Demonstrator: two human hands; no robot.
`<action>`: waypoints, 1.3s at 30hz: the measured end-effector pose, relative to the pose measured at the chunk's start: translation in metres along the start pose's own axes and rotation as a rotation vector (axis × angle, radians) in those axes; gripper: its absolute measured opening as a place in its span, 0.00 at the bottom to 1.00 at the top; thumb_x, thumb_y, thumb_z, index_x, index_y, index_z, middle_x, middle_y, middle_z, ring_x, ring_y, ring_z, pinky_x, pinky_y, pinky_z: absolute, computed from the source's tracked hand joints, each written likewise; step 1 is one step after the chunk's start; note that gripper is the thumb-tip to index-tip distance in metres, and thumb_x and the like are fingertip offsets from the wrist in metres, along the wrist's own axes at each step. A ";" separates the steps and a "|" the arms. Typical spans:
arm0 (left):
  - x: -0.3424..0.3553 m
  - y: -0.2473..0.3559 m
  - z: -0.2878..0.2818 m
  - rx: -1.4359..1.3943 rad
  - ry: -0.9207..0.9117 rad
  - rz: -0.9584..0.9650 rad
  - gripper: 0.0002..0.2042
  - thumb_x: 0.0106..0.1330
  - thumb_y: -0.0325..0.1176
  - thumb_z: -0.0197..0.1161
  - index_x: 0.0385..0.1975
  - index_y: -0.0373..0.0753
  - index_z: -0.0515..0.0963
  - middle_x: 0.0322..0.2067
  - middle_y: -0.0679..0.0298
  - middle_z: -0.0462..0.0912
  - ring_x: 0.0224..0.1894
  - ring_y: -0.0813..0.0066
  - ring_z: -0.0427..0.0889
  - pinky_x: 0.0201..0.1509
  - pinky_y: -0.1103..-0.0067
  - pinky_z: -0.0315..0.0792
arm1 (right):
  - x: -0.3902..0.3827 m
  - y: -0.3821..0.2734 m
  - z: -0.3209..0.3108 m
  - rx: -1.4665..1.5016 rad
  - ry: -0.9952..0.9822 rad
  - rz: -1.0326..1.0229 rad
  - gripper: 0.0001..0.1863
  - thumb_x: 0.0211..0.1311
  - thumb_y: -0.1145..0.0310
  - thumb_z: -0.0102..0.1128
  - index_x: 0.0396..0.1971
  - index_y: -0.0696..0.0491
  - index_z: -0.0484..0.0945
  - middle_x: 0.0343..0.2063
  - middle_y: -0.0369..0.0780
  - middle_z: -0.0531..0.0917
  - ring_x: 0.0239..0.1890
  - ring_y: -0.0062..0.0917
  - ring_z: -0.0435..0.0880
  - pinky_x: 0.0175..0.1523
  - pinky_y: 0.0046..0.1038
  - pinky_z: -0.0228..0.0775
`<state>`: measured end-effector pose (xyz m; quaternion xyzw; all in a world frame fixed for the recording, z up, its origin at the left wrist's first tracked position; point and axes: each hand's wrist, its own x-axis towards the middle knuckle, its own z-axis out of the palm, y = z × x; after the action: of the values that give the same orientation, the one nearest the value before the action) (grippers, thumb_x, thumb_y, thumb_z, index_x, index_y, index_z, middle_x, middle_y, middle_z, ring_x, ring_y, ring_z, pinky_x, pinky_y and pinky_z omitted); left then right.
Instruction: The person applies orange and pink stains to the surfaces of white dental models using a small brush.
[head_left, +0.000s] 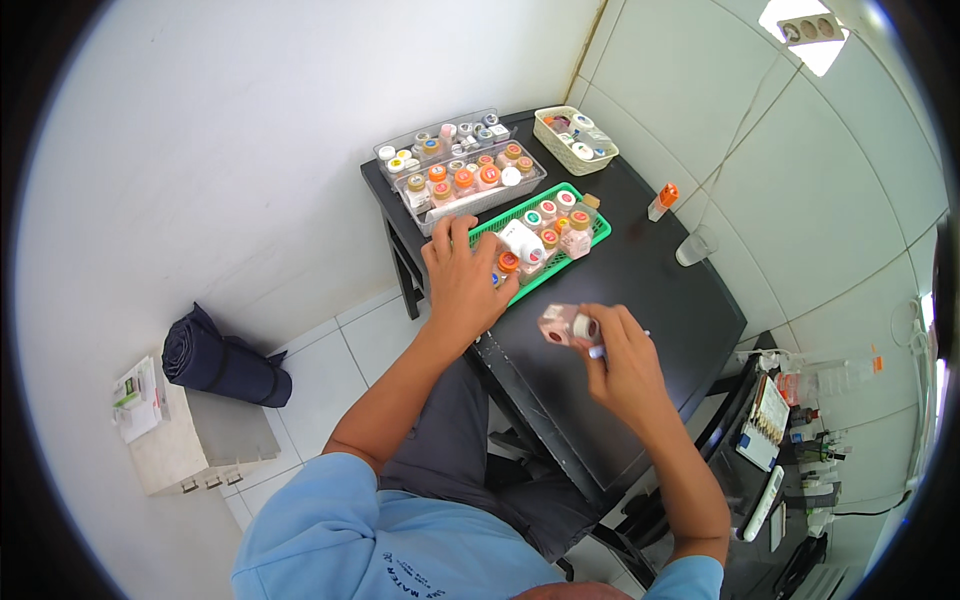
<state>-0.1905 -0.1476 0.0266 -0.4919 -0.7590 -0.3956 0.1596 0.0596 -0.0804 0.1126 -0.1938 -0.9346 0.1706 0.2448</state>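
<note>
My left hand (pixel 455 275) rests over the left end of a green plastic basket (pixel 605 226), fingers apart and curved beside an orange-lidded jar (pixel 508 262). The basket holds several small jars of pale pink material, with a white container (pixel 520 240) lying on top. Over the black table (pixel 660 335), right of the basket, my right hand (pixel 625 360) grips a small clear pink jar (pixel 555 323) with a white lid; a slim pale item shows by the fingers, too small to identify.
Two clear trays of jars (pixel 430 215) and a cream basket (pixel 575 160) sit at the back. An orange-capped tube (pixel 662 202) and a cup (pixel 695 246) stand near the tiled wall. A crowded dark shelf (pixel 730 500) is right; a rolled dark mat (pixel 225 365) leans left.
</note>
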 end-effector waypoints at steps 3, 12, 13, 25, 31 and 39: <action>0.005 0.002 0.013 0.042 -0.043 -0.016 0.19 0.57 0.40 0.82 0.45 0.41 0.85 0.64 0.51 0.74 0.73 0.44 0.65 0.69 0.51 0.63 | 0.020 0.009 0.016 0.025 0.058 -0.018 0.21 0.70 0.78 0.68 0.61 0.56 0.78 0.42 0.50 0.82 0.43 0.51 0.86 0.47 0.47 0.79; 0.006 -0.001 0.010 0.015 -0.056 0.062 0.18 0.54 0.37 0.84 0.42 0.41 0.86 0.63 0.55 0.76 0.73 0.44 0.68 0.69 0.53 0.65 | 0.054 0.024 0.040 0.170 0.108 0.025 0.19 0.72 0.78 0.68 0.60 0.57 0.78 0.49 0.55 0.85 0.48 0.57 0.88 0.51 0.50 0.81; 0.006 -0.001 0.010 0.000 -0.065 0.051 0.18 0.54 0.36 0.83 0.42 0.41 0.86 0.62 0.55 0.76 0.73 0.45 0.68 0.69 0.53 0.66 | 0.057 0.025 0.041 0.178 0.109 0.025 0.19 0.72 0.78 0.68 0.60 0.57 0.78 0.49 0.55 0.85 0.48 0.58 0.88 0.51 0.50 0.81; 0.012 0.005 0.004 -0.239 -0.037 0.022 0.17 0.54 0.34 0.78 0.42 0.38 0.84 0.55 0.56 0.81 0.64 0.50 0.77 0.66 0.58 0.71 | 0.070 0.039 0.049 0.136 0.181 0.117 0.18 0.74 0.74 0.70 0.60 0.57 0.79 0.49 0.58 0.87 0.48 0.59 0.89 0.51 0.50 0.82; 0.020 -0.003 -0.030 -0.514 0.005 -0.080 0.15 0.59 0.32 0.78 0.44 0.37 0.83 0.52 0.57 0.87 0.54 0.60 0.86 0.60 0.67 0.77 | 0.070 0.033 0.050 0.155 0.165 0.107 0.18 0.74 0.72 0.71 0.60 0.57 0.79 0.49 0.56 0.88 0.48 0.58 0.90 0.51 0.50 0.82; 0.023 -0.013 -0.058 -1.178 0.150 -0.267 0.10 0.81 0.30 0.69 0.52 0.33 0.78 0.59 0.52 0.86 0.60 0.69 0.87 0.68 0.73 0.79 | 0.063 0.025 0.069 0.008 0.094 0.003 0.22 0.68 0.73 0.73 0.60 0.57 0.79 0.45 0.51 0.86 0.47 0.52 0.89 0.50 0.49 0.81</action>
<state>-0.2205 -0.1799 0.0720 -0.3689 -0.4542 -0.7992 -0.1373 -0.0205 -0.0459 0.0699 -0.2020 -0.9210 0.1654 0.2890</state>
